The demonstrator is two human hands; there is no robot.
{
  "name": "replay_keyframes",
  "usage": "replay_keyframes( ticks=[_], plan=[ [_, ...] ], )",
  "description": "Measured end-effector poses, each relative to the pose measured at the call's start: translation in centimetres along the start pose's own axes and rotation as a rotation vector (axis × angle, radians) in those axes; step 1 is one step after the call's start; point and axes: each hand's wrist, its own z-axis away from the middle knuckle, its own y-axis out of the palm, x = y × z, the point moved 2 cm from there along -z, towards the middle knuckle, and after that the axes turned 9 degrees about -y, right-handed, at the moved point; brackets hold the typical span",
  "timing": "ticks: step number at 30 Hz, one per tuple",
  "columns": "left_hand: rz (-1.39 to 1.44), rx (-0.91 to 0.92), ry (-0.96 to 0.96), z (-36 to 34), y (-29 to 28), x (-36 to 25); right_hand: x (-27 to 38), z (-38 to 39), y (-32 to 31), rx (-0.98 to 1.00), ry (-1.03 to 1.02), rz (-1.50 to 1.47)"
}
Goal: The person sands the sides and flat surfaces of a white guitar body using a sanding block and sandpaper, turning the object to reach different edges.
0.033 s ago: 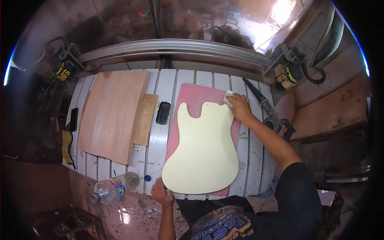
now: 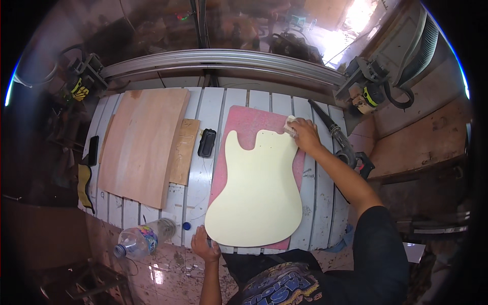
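Note:
A cream-coloured electric guitar body (image 2: 259, 188) lies flat on a pink mat (image 2: 246, 119), its two horns pointing away from me. My right hand (image 2: 306, 134) is closed round a pale folded sheet (image 2: 290, 123), pressed to the edge of the right horn; whether it is sandpaper or cloth I cannot tell. At the body's lower left edge rests my left hand (image 2: 205, 246), fingers stretched out and thumb apart, touching the rim.
A wide wooden board (image 2: 145, 147) covers a thinner wooden piece (image 2: 185, 152) on the slatted white table (image 2: 206, 178). Nearby are a black case (image 2: 207, 143), a blue cap (image 2: 187, 225) and a plastic bottle (image 2: 145, 239). At right lies a black blower (image 2: 345, 150); a metal rail (image 2: 223, 60) spans behind.

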Motion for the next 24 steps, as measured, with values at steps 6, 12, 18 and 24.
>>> replay_keyframes(
  ticks=[6, 12, 18, 24],
  plan=[
    [-0.004, -0.006, -0.018, 0.0, -0.2, 0.2, -1.0, 0.9, 2.7, -0.052, 0.071, -0.01],
    [0.015, 0.013, -0.006, -0.2, 0.2, -0.4, -6.9, 2.0, 4.6, -0.179, -0.01, 0.006],
    [-0.028, 0.0, -0.049, 0.8, -1.1, 0.6, 2.4, 2.9, 3.9, 0.017, 0.117, -0.027],
    [0.013, 0.003, -0.031, 0.3, -0.8, -0.6, -5.9, -1.3, 4.1, -0.114, 0.216, -0.136]
  ],
)
